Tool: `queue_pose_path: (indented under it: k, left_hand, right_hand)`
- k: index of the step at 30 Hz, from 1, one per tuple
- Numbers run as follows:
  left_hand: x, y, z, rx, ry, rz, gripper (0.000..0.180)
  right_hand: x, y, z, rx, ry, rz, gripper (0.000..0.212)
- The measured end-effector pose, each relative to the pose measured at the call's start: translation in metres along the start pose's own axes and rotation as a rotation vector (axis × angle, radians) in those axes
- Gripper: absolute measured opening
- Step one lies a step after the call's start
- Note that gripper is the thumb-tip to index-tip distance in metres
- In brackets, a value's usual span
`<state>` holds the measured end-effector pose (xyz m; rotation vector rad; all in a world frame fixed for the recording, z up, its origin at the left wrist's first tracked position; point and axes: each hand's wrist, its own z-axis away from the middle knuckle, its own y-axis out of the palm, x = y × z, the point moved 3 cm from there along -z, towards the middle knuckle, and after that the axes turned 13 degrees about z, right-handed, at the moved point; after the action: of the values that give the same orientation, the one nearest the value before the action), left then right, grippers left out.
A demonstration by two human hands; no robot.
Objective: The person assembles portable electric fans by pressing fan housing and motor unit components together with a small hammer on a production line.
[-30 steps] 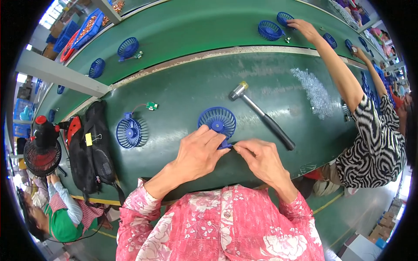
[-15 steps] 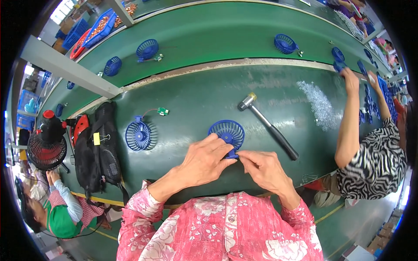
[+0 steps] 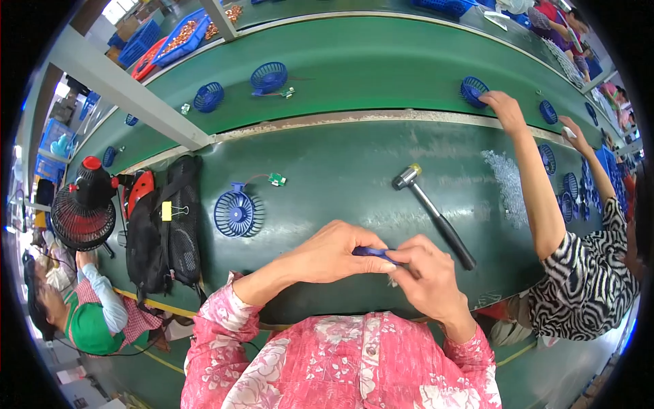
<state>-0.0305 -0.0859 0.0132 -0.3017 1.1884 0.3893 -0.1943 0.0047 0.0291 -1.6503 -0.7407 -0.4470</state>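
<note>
Between my two hands, just above the bench, is a blue plastic fan housing (image 3: pixel 371 252), turned edge-on and mostly hidden by fingers. My left hand (image 3: pixel 330 253) is closed around its left side. The fingers and thumb of my right hand (image 3: pixel 428 276) pinch its right end, where a small pale bit shows underneath, too small to name. Left of them, a second blue fan housing (image 3: pixel 235 213) lies on the green bench, wired to a small green circuit board (image 3: pixel 277 179). A hammer (image 3: pixel 436 215) with a yellow-tipped head and black handle lies beyond my right hand.
Small clear parts (image 3: pixel 505 187) are heaped at the right. A black bag (image 3: pixel 163 235) and a black-red desk fan (image 3: pixel 85 204) stand left, near a metal post (image 3: pixel 129 95). Behind runs a green conveyor (image 3: pixel 368 68) with blue housings. A co-worker's arm (image 3: pixel 524 150) reaches over from the right.
The housing in my hands has gone from lying face up with its cage showing to edge-on, nearer my body. The co-worker's hand has moved left to a housing on the conveyor.
</note>
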Motion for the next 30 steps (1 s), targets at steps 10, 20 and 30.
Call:
queue_pose_path:
  k: [10, 20, 30]
  left_hand:
    - [0.032, 0.036, -0.005, -0.578, 0.556, -0.699, 0.065]
    - [0.042, 0.047, -0.003, -0.555, 0.526, -0.901, 0.048]
    - [0.045, 0.051, -0.003, -0.606, 0.582, -0.860, 0.051]
  right_hand:
    - [-0.090, 0.030, -0.018, 0.071, 0.610, -0.367, 0.018]
    - [-0.077, 0.008, -0.021, -0.246, 0.319, 0.596, 0.027]
    - [-0.073, -0.013, 0.012, -0.238, 0.510, 0.139, 0.016]
